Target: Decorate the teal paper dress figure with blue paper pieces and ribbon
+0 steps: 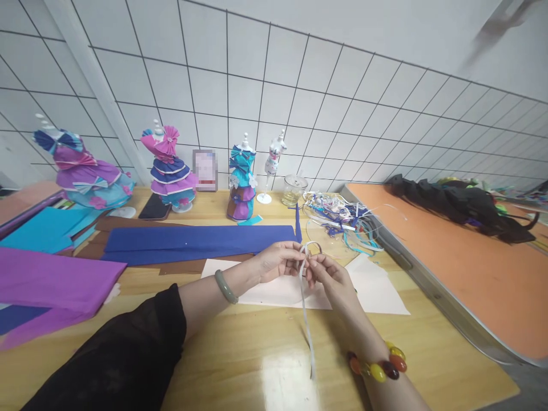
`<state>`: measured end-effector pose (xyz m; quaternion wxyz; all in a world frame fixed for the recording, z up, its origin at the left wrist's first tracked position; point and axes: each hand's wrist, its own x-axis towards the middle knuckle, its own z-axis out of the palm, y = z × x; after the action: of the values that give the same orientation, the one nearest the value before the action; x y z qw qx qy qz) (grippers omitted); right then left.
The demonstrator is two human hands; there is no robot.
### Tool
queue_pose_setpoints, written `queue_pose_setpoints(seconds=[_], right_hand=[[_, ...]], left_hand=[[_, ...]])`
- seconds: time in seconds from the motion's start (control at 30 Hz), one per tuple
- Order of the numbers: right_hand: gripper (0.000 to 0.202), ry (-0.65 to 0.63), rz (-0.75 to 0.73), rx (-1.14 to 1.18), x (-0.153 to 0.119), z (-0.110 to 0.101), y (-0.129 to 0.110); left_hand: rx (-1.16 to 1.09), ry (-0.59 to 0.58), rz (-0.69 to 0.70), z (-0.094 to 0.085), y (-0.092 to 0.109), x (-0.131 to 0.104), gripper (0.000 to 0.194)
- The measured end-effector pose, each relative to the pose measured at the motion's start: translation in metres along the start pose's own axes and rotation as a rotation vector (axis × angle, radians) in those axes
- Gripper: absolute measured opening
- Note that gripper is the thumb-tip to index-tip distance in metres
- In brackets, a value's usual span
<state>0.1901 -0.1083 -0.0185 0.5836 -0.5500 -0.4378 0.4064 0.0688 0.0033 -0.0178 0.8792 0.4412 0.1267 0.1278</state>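
Observation:
My left hand and my right hand meet above pale pink paper sheets. Between their pinched fingertips is a narrow white ribbon, looped at the top, with a long tail hanging toward the table. A thin brownish loop shows just beyond the fingertips; I cannot tell what it is attached to. Both hands are closed on the ribbon. Behind my left hand lies a folded dark blue sheet, with a narrow blue strip standing up at its right end.
Dressed miniature mannequins and a bare-skirted one line the wall. Near them are a phone, a glass cup and a pile of ribbon scraps. Purple sheets lie left; an orange board with a metal edge stands right.

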Motion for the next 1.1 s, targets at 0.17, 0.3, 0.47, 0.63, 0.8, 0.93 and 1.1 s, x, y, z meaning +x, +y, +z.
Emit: queue_pose_setpoints(seconds=[0.17, 0.3, 0.47, 0.63, 0.8, 0.93, 1.1], right_hand=[[0.019, -0.018, 0.001, -0.017, 0.001, -0.001, -0.002], [0.019, -0.014, 0.008, -0.028, 0.000, -0.002, -0.003], [0.021, -0.002, 0.026, -0.052, -0.001, 0.000, -0.006], [0.024, 0.001, 0.047, -0.057, -0.002, 0.001, -0.008], [0.025, -0.016, 0.061, -0.022, -0.001, -0.002, -0.003], [0.024, -0.020, 0.062, 0.002, -0.001, -0.004, 0.000], [0.023, -0.029, 0.069, 0.061, -0.001, -0.004, -0.002]], left_hand=[[-0.017, 0.000, 0.011, 0.001, 0.001, 0.000, 0.021], [-0.002, -0.005, 0.018, 0.003, 0.003, -0.001, 0.022], [0.062, 0.110, 0.038, 0.007, 0.003, -0.002, 0.024], [0.225, 0.233, 0.085, 0.013, 0.003, -0.001, 0.024], [0.328, 0.263, 0.149, 0.016, 0.004, -0.001, 0.023], [0.356, 0.259, 0.160, 0.016, 0.005, -0.001, 0.023], [0.296, 0.210, 0.129, 0.013, 0.005, -0.002, 0.026]])
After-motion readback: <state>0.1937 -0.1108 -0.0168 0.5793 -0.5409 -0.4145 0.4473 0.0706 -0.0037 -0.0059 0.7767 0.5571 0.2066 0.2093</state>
